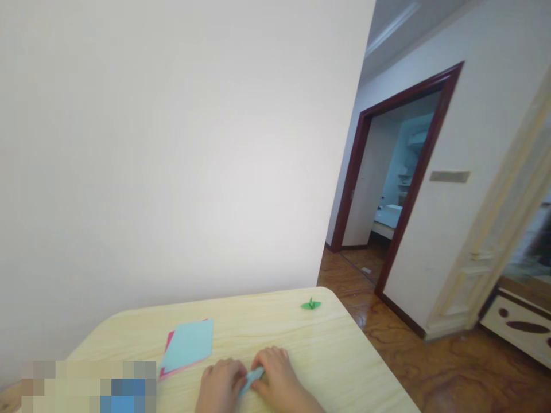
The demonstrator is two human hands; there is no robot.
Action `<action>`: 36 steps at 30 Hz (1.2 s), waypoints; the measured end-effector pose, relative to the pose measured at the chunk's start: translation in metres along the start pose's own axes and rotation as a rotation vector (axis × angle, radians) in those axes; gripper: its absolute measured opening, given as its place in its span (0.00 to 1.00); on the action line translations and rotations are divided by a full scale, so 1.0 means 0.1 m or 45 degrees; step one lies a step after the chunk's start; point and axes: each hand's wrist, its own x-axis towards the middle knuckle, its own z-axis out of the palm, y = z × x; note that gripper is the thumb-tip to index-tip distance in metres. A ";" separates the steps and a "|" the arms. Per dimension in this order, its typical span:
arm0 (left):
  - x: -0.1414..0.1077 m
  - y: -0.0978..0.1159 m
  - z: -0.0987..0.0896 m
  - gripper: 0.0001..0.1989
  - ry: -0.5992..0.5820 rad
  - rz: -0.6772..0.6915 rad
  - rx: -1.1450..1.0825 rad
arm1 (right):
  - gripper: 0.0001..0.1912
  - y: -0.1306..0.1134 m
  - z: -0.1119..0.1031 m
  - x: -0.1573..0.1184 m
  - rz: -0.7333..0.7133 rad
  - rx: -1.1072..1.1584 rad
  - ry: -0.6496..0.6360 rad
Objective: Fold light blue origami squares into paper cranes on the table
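Pinched between the thumbs and fingers of both the left hand and right hand, a narrow folded pale-blue paper slants over the table, well in from its right edge. Folding seems in hand; a crisp crease would call for firm, even pressure. Knuckles face up, fingers curl inward. Beyond: pale-blue sheet over pink paper, leftward; green origami figure, far right corner.
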 end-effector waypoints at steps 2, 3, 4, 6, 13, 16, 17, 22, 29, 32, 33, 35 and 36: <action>0.00 -0.05 0.05 0.08 0.030 -0.005 -0.175 | 0.12 -0.02 -0.02 -0.02 -0.019 0.077 0.045; 0.00 -0.08 0.08 0.08 0.046 -0.016 -0.304 | 0.14 -0.03 -0.02 -0.03 -0.024 0.139 0.080; 0.01 -0.10 0.11 0.08 0.046 -0.024 -0.424 | 0.17 -0.03 -0.03 -0.03 -0.017 0.212 0.131; 0.03 -0.11 0.14 0.08 0.043 -0.028 -0.551 | 0.19 -0.04 -0.02 -0.03 0.050 0.369 0.275; -0.02 0.08 0.00 0.21 0.065 -0.043 -1.153 | 0.02 -0.18 0.01 -0.07 0.265 0.656 0.334; -0.08 0.18 -0.07 0.22 0.101 -0.045 -1.226 | 0.02 -0.25 0.00 -0.07 0.263 0.661 0.367; -0.09 0.19 -0.08 0.22 0.104 -0.039 -1.230 | 0.03 -0.26 -0.01 -0.07 0.260 0.676 0.367; -0.13 0.20 -0.05 0.21 0.104 0.012 -1.238 | 0.02 -0.23 -0.01 -0.06 0.250 0.700 0.374; -0.15 0.23 -0.02 0.21 0.188 0.075 -1.129 | 0.02 -0.34 -0.11 -0.09 0.251 0.527 0.424; -0.17 0.26 -0.06 0.22 0.229 0.086 -1.059 | 0.03 -0.36 -0.13 -0.10 0.264 0.504 0.423; -0.18 0.27 -0.07 0.22 0.225 0.087 -1.044 | 0.03 -0.35 -0.13 -0.10 0.270 0.506 0.417; -0.19 0.29 -0.09 0.22 0.189 0.093 -1.037 | 0.03 -0.33 -0.13 -0.11 0.278 0.492 0.415; -0.19 0.29 -0.09 0.23 0.163 0.097 -1.044 | 0.03 -0.32 -0.13 -0.11 0.278 0.479 0.419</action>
